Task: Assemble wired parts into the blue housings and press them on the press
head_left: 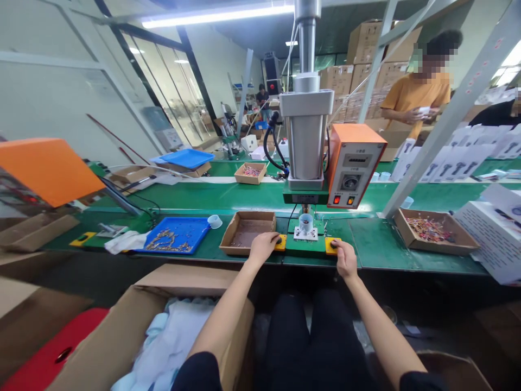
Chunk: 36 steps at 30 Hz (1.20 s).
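Note:
My left hand (262,247) is closed, with its fingertips at a yellow button box (281,243) on the left of the press base. On the other side, my right hand (347,259) is curled, its thumb and finger at the black button of a second yellow button box (331,245). Between them stands a bench press (306,138), its ram over a translucent light-blue cup (306,224). That cup sits on a white metal fixture plate (306,234). Dark bits show in the cup, too small to name. Left of the press lies an open cardboard tray (233,251) holding a few small pieces.
A blue tray (205,224) of small metal parts and another cup (214,221) lie left. The orange control box (353,163) adjoins the press. A cardboard tray (448,248) of coloured parts is right. Below left stands a carton (118,320) of pale-blue pieces. A person (421,89) stands behind.

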{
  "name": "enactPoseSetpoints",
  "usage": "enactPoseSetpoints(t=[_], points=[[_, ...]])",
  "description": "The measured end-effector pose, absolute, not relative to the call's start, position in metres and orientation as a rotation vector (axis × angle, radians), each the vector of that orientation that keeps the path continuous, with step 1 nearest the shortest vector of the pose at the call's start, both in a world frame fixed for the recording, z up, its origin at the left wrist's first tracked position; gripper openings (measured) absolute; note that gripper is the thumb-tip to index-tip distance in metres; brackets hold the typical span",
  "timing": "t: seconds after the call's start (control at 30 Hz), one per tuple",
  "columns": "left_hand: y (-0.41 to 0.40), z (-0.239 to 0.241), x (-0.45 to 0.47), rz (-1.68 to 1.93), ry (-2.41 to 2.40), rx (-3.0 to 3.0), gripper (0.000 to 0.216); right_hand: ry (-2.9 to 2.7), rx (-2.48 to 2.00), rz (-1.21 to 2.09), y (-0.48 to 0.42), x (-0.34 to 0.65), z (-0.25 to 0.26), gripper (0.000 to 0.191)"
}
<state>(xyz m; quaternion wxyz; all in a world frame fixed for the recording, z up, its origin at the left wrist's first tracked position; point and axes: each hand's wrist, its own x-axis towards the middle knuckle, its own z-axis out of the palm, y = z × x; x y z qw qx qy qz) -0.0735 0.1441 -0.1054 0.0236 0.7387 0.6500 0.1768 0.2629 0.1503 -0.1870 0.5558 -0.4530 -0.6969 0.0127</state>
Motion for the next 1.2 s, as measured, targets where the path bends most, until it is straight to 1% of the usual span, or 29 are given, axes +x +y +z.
enactPoseSetpoints(t=[0.2,0.4,0.57,0.7,0.9,1.03,1.2], points=[[0.141,-0.104,-0.07,0.554,1.98,2.272,0.028,-1.651,-1.105,0.056,0.159,0.262,-0.178,0.032],[0.143,-0.098,-0.071,0.781,1.918,2.146,0.021,-1.679,-1.085,0.087,0.164,0.256,-0.172,0.036],[0.156,-0.074,-0.065,1.014,1.828,1.95,0.023,-1.659,-1.088,0.132,0.159,0.258,-0.176,0.032],[0.177,-0.045,-0.054,1.082,1.685,1.893,0.028,-1.649,-1.112,0.177,0.16,0.258,-0.18,0.033],[0.2,-0.015,-0.034,0.961,1.463,1.915,0.026,-1.639,-1.133,0.192,0.16,0.258,-0.182,0.035],[0.209,-0.01,-0.019,0.766,1.538,2.037,0.027,-1.643,-1.151,0.199,0.16,0.258,-0.182,0.035],[0.222,-0.013,0.0,0.632,1.65,2.153,0.018,-1.645,-1.162,0.205,0.16,0.259,-0.183,0.037]])
